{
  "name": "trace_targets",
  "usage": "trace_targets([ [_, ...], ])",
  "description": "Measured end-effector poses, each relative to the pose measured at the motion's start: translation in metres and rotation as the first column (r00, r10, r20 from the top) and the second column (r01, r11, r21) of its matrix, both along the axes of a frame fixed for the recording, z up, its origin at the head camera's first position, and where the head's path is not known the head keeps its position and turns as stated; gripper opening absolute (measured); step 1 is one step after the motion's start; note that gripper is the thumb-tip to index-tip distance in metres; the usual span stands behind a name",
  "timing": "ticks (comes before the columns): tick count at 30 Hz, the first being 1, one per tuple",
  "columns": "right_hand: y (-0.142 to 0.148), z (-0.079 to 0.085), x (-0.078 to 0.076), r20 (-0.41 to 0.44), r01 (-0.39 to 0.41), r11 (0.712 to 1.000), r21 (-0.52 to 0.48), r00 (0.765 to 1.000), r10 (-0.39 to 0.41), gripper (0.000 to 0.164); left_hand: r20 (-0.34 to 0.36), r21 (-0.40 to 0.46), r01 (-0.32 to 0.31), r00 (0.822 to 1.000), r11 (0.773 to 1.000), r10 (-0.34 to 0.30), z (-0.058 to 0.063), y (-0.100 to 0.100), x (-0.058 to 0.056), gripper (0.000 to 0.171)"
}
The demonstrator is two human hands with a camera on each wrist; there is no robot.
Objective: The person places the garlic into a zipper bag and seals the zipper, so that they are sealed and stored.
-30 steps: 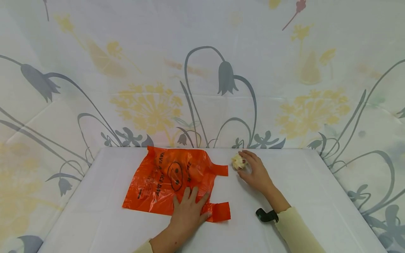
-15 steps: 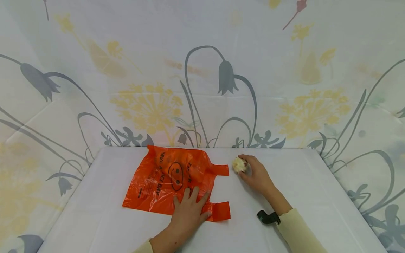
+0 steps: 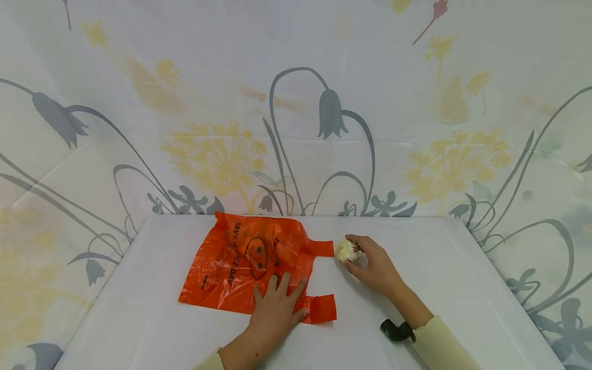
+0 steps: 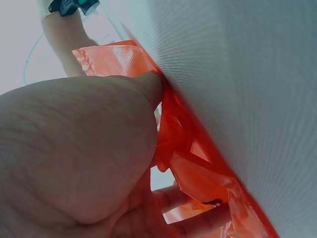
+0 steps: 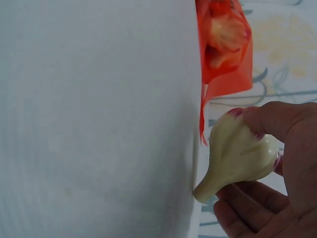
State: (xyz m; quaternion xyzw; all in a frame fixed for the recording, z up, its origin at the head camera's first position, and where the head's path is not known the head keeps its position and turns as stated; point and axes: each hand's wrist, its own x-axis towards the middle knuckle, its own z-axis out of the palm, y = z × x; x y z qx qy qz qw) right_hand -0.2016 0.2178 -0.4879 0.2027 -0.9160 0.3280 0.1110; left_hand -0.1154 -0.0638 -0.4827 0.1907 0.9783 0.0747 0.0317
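Note:
A flat orange plastic bag point(image 3: 222, 272) with black print and two handles lies on the white table. My left hand point(image 3: 275, 311) rests on its near part with the fingers spread, close to the lower handle. To the right of the bag, my right hand point(image 3: 376, 264) holds a whitish garlic bulb point(image 3: 347, 251) with purple streaks between thumb and fingers. In the right wrist view the garlic bulb point(image 5: 240, 148) has its stem end down toward the tabletop. The bulb is near the tip of the upper handle. What lies inside the bag cannot be made out.
A white-covered table point(image 3: 462, 288) meets a hanging cloth point(image 3: 296, 128) with grey and yellow flowers at its far edge. A black wrist device point(image 3: 395, 330) sits on my right forearm. The right wrist view shows a pale shape point(image 5: 228, 32) by the orange plastic.
My right hand, with the garlic bulb, has moved slightly nearer to me and the bulb has turned a little. The left hand and the bag stay as they were.

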Motion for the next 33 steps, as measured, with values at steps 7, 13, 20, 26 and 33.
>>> trace_targets([
  [7,-0.018,0.002,0.008,0.042,-0.034,0.999,0.007,0.999,0.034,0.066,-0.001,-0.011,-0.001,1.000,1.000,0.001,0.000,0.001,0.000,0.068],
  [13,-0.032,0.002,0.009,0.081,-0.044,0.999,0.010,0.996,0.043,0.070,-0.009,-0.016,-0.002,1.000,1.000,0.002,0.000,0.002,0.000,0.068],
  [20,-0.044,0.001,0.010,0.078,-0.045,0.999,0.021,0.996,0.043,0.069,-0.036,-0.026,0.003,0.999,1.000,-0.004,-0.001,0.002,0.000,0.068],
  [26,-0.052,0.002,0.007,0.061,-0.076,0.997,0.023,0.995,0.075,0.066,-0.039,-0.022,0.005,0.999,1.000,-0.006,0.000,0.001,0.001,0.067],
  [33,-0.063,0.001,0.004,0.070,-0.102,0.994,0.042,0.993,0.099,0.069,-0.055,-0.026,0.011,0.998,1.000,-0.013,0.001,0.001,0.001,0.068],
])
